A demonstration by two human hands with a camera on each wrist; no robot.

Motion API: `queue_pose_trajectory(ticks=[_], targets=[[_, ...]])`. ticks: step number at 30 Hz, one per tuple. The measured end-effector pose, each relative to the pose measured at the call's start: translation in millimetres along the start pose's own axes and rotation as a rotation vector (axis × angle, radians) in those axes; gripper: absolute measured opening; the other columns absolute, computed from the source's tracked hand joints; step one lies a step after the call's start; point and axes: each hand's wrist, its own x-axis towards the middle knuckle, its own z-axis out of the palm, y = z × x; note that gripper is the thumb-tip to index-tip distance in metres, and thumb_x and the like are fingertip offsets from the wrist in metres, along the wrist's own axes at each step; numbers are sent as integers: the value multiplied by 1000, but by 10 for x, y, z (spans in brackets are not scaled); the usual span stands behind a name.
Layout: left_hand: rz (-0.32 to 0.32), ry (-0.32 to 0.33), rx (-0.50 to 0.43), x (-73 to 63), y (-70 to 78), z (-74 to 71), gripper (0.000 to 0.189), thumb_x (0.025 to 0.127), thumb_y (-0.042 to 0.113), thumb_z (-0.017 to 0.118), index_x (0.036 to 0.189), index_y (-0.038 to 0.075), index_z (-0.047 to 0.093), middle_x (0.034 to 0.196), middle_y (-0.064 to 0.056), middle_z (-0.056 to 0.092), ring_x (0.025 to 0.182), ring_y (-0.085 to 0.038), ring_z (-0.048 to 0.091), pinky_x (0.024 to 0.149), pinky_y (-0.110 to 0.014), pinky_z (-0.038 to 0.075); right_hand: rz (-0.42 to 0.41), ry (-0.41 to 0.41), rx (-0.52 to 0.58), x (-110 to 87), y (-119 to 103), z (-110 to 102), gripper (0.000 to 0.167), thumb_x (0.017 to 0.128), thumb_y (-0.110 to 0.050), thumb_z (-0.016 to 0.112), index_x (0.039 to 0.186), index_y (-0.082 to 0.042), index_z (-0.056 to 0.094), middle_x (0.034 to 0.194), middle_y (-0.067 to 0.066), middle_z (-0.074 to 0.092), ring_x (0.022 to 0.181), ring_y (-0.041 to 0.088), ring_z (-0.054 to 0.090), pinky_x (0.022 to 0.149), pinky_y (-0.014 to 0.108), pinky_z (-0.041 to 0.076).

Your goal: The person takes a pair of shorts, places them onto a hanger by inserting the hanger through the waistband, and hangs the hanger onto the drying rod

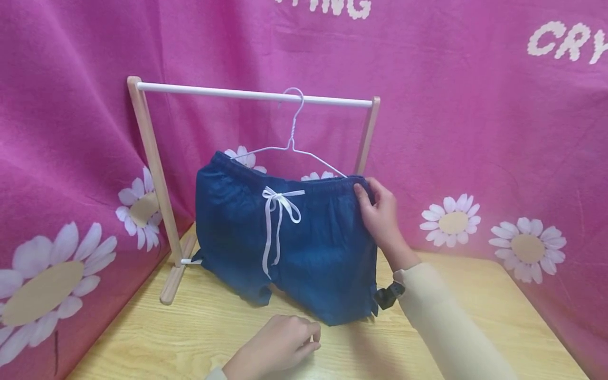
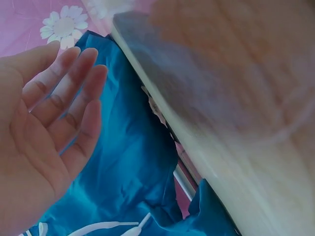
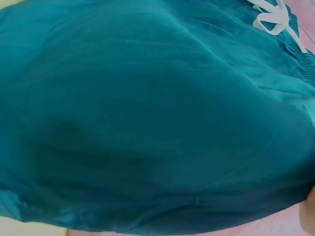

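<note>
A pair of blue shorts (image 1: pixel 323 243) hangs by its waistband from a white wire hanger (image 1: pixel 293 132). At the front, a white drawstring (image 1: pixel 280 200) is tied in a bow. My right hand (image 1: pixel 382 214) pinches the right end of the waistband, thumb in front and the other fingers mostly hidden behind the cloth. In the right wrist view the shorts (image 3: pixel 147 123) fill nearly everything, with a bit of that hand at the right edge. Low over the table, my left hand (image 1: pixel 280 340) holds nothing; its fingers look relaxed in the left wrist view.
The hanger hooks over the white bar (image 1: pixel 214 92) of a small rack with wooden posts (image 1: pixel 154 174). The rack stands on a light wood table (image 1: pixel 456 295). Pink cloth (image 1: pixel 451 132) with daisies and white letters surrounds the back and sides.
</note>
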Motion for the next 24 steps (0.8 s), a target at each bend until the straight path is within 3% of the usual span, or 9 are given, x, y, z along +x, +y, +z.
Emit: queue_pose_trajectory(ticks=[6,12,20,24], targets=[[-12,-15,-4,5,-5,-1,8,93,29,73,86,27,69,76,20,64,68,9,56,57,-15,43,3,-54,-26,50,-10,79,19,100,-13,64,109,3,70,101,20,73,90,23,62,83,29,47],[-26,-29,-8,-6,-12,7,9,93,31,73,86,28,68,75,21,62,64,11,49,55,-14,38,-3,-94,-15,85,-49,202,21,101,-14,63,112,3,69,104,20,72,95,30,64,88,40,48],[-35,-31,3,-34,-24,-39,10,93,31,72,86,28,67,75,21,62,63,11,47,54,-14,38,18,-127,49,121,-28,367,19,101,-12,62,110,3,68,101,20,71,88,24,59,83,29,46],[-42,-27,12,-62,-39,-58,10,92,31,73,85,28,67,74,21,61,63,11,47,55,-14,38,44,-167,52,125,-3,416,22,102,-15,61,114,3,67,104,20,71,91,26,61,86,32,48]])
